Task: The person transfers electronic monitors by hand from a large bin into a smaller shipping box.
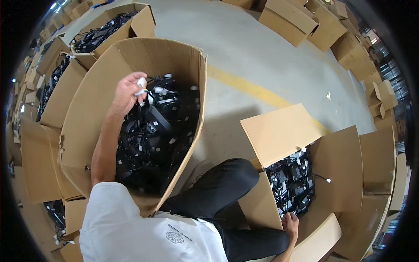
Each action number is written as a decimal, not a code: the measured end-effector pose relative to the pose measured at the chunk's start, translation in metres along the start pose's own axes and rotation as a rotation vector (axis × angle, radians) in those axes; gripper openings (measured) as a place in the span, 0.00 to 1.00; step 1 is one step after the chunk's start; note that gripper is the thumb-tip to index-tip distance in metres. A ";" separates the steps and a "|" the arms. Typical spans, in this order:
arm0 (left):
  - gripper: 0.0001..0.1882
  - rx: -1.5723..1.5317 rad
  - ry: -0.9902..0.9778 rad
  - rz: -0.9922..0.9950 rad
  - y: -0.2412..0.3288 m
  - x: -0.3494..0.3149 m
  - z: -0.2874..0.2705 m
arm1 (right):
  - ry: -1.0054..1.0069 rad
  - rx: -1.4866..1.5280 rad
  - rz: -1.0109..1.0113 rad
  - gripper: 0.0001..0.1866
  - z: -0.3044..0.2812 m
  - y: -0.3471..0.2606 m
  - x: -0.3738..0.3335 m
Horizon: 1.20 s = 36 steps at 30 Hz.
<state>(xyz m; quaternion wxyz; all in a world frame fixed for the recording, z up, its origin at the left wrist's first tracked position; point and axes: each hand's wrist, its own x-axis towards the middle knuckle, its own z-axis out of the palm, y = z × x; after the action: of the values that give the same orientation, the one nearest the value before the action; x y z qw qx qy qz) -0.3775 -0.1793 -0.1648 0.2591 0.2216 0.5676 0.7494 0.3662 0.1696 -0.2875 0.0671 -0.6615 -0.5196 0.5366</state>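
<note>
My left hand (127, 93) is closed in a pinch on white plug connectors (141, 85) with thin wires, above the far-left part of a big cardboard box (91, 96). Beneath it lies a heap of black cable parts and black adapter-like blocks (158, 120), dotted with white plugs. Down at the near edge of a smaller open box (262, 198) on the right, my right hand (290, 223) has its fingers curled against similar black parts (294, 183). Whatever those fingers grip is too small to make out.
More boxes of black cable parts (102, 32) stand on the left. An open flap (281, 133) sticks out from the right box over the grey floor (244, 48), which bears a yellow line (244, 85). Other cartons (288, 22) line the far right. My bent knee lies between both boxes.
</note>
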 end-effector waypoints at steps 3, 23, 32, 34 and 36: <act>0.20 -0.062 -0.022 0.132 0.049 -0.010 0.012 | -0.021 -0.021 -0.002 0.17 0.003 -0.001 -0.001; 0.24 -0.194 -0.422 0.342 0.170 -0.054 0.171 | -0.275 -0.108 -0.826 0.21 0.114 -0.254 -0.125; 0.23 -0.099 -0.351 0.204 0.171 -0.090 0.169 | -0.580 -0.107 -1.368 0.46 0.271 -0.340 -0.210; 0.23 -0.068 -0.518 0.236 0.170 -0.105 0.189 | -0.672 -0.152 -1.310 0.54 0.286 -0.358 -0.228; 0.24 -0.156 -0.601 0.223 0.176 -0.109 0.203 | -0.525 -0.210 -1.466 0.54 0.319 -0.363 -0.227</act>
<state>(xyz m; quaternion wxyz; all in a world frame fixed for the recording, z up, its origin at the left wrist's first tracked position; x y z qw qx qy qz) -0.1907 -0.1384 0.0532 0.3475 0.4732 0.3786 0.7155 -0.0792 0.0115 -0.0401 0.2161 -0.0041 -0.8704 0.4424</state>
